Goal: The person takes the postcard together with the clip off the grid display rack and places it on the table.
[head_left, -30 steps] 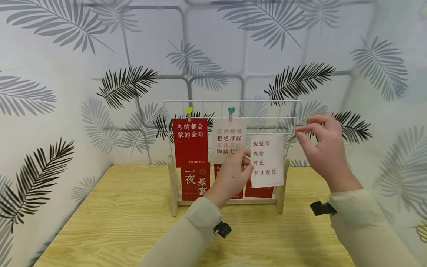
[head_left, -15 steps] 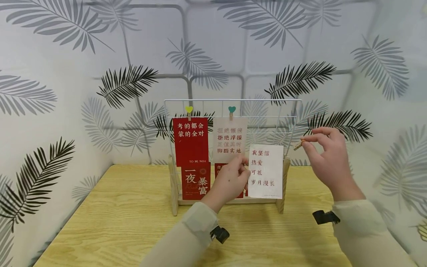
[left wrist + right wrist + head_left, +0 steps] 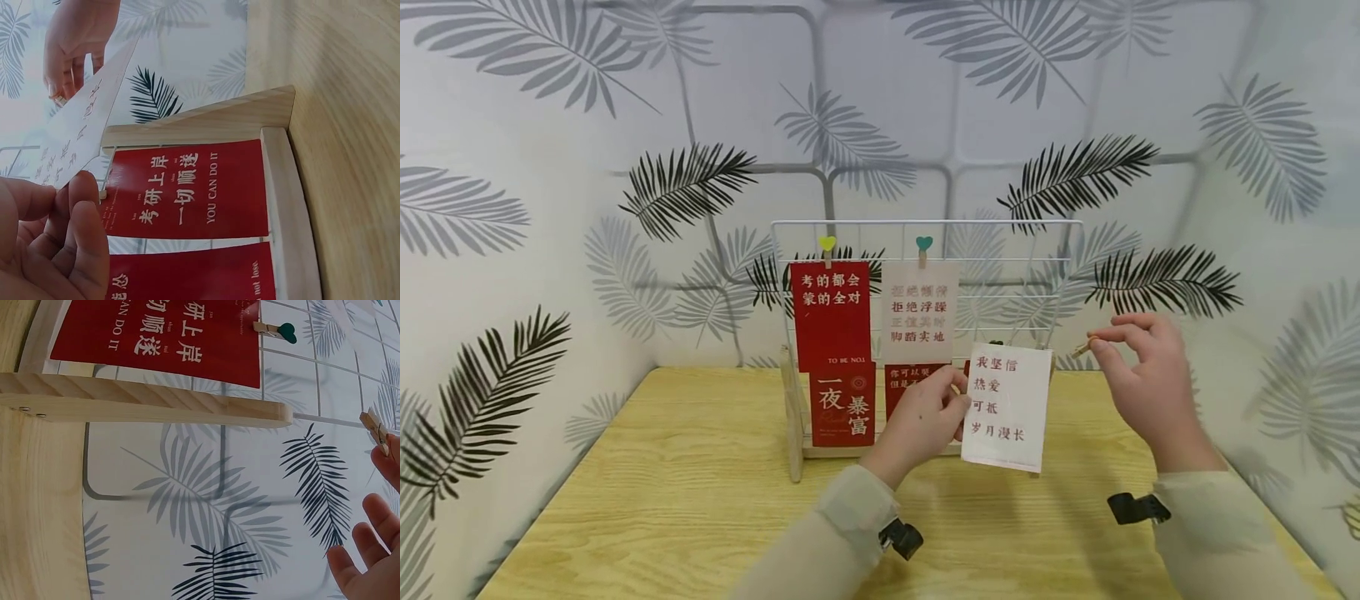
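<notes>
Pale wood: the light-grained wooden tabletop [image 3: 685, 508] carries everything I see. On it stands the white wire grid rack with wooden feet [image 3: 1060, 242], upright against the leaf-print wall.

Cards I count on the rack in the head view: one tall red card with white characters [image 3: 831, 315] and one pale card with red characters [image 3: 919, 310] on the top row, each under a small heart-topped peg, yellow [image 3: 827, 247] and teal [image 3: 923, 247]; below, three red cards, partly hidden.

My left hand [image 3: 925, 421] is raised in front of the rack's lower row, forearm angling up from the near edge, thumb and fingers pinching the left edge of the loose white card with red characters [image 3: 1009, 407]. That card sits just right of the hand, tilted slightly, clear of the wire, its lower edge over the rack's right foot.

My right hand [image 3: 1142, 379] is raised beside the rack's right end, wrist upright, thumb and forefinger pinching a small plain wooden clothespin [image 3: 1081, 349]; the other fingers spread loosely.
</notes>
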`<state>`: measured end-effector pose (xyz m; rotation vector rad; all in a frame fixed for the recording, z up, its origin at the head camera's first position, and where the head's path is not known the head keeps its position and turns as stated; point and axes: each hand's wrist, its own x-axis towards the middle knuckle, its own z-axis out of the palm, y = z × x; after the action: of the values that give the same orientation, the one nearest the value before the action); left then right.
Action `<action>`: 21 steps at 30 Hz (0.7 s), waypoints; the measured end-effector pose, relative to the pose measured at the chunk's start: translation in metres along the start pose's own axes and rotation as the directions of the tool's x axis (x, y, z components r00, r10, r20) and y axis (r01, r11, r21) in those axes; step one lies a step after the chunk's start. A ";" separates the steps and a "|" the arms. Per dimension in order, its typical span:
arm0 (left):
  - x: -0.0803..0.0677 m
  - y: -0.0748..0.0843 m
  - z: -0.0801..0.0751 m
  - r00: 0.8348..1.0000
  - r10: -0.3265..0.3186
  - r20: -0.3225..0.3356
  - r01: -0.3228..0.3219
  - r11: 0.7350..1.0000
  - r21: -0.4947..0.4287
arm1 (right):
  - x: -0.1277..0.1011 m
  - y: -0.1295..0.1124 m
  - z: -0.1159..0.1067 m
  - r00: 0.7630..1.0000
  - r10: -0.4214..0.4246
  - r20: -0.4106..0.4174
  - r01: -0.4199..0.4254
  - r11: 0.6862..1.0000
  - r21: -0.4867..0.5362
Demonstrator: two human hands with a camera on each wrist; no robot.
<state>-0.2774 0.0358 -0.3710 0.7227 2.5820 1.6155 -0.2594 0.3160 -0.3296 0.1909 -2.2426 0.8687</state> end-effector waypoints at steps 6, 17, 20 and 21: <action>-0.006 -0.009 0.010 0.998 -0.055 0.016 0.056 0.998 -0.032 | -0.010 0.013 0.001 0.999 0.020 0.032 -0.020 1.000 -0.004; -0.013 -0.021 0.023 0.995 -0.098 0.024 0.099 0.992 -0.080 | -0.026 0.031 0.002 0.995 0.067 0.070 -0.066 0.998 -0.012; -0.014 -0.024 0.025 0.994 -0.105 0.032 0.108 0.990 -0.089 | -0.029 0.034 0.003 0.995 0.068 0.078 -0.067 0.998 -0.012; -0.015 -0.025 0.026 0.993 -0.113 0.036 0.116 0.989 -0.091 | -0.029 0.036 0.003 0.994 0.069 0.082 -0.068 0.998 -0.013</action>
<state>-0.2669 0.0432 -0.4078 0.5776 2.4593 1.6631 -0.2529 0.3378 -0.3700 0.1486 -2.3422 0.9001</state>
